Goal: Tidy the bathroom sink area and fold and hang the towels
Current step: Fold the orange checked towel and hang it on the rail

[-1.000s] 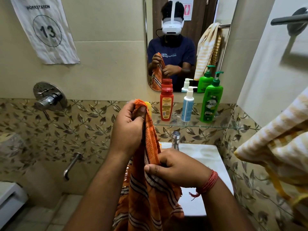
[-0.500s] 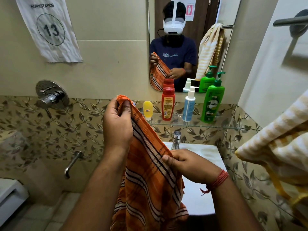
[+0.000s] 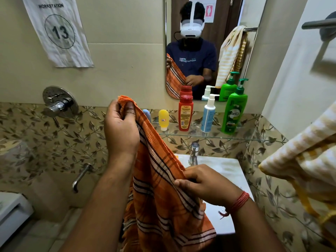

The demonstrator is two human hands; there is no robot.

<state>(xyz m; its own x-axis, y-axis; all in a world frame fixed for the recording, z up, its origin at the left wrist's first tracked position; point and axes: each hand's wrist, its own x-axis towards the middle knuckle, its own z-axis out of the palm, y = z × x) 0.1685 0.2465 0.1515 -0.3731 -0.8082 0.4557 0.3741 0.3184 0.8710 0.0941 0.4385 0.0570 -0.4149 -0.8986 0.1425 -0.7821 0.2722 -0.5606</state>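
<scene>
An orange towel (image 3: 163, 202) with white and dark stripes hangs in front of the white sink (image 3: 227, 171). My left hand (image 3: 121, 128) pinches its top corner, raised at shelf height. My right hand (image 3: 205, 186) grips the towel's edge lower down and to the right, so that edge runs taut on a slant between the two hands. The rest of the cloth drops below the frame. A yellow-and-white striped towel (image 3: 305, 157) hangs at the right edge, close to the camera.
A glass shelf (image 3: 254, 138) above the tap (image 3: 194, 153) carries a small yellow tube (image 3: 163, 120), a red bottle (image 3: 185, 112), a white-blue pump bottle (image 3: 208, 114) and a green pump bottle (image 3: 234, 111). A mirror (image 3: 205, 48) hangs above. A towel bar (image 3: 318, 23) sits top right, a wall mixer (image 3: 59, 102) left.
My hands have drawn apart: the left moved left, the right moved right. The bunched orange towel has spread out flat between them, its striped face showing.
</scene>
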